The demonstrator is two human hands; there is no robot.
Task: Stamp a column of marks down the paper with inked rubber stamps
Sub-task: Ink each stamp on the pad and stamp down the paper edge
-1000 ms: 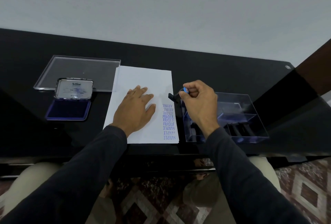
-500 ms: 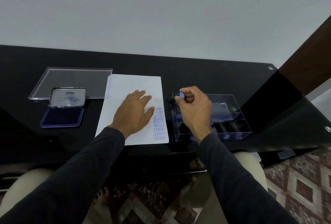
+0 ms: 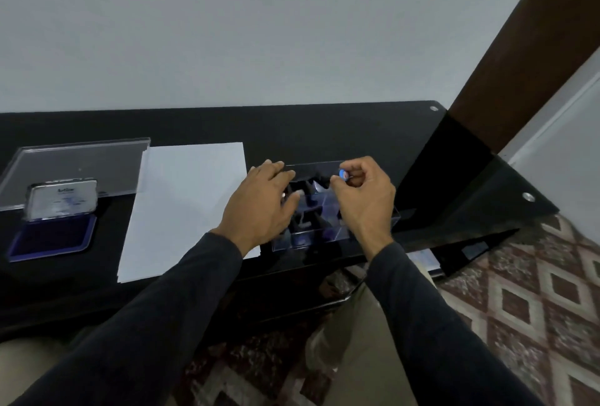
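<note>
Behind our black glossy table point(image 3: 324, 132) stands a plain pale wall, and at the right a dark brown door frame and a patterned floor.

Our right hand point(image 3: 363, 201) is curled, and between thumb and fingers it pinches a small rubber stamp point(image 3: 343, 174) with a blue round end, over the far part of the clear stamp box point(image 3: 311, 240). Our left hand point(image 3: 259, 207) reaches over the left side of the same box with the fingers spread and relaxed; whether the fingertips touch anything inside, we cannot tell. In the box we see several dark stamps, blurred.

Just left of the box lies the white paper point(image 3: 188, 204). Its right edge is hidden under our left hand and sleeve, so we see no marks on it. Further left, the ink pad point(image 3: 52, 240) lies open with its metal lid upright, and behind it lies a clear plastic lid point(image 3: 81, 168), touching the corner of the paper.
</note>
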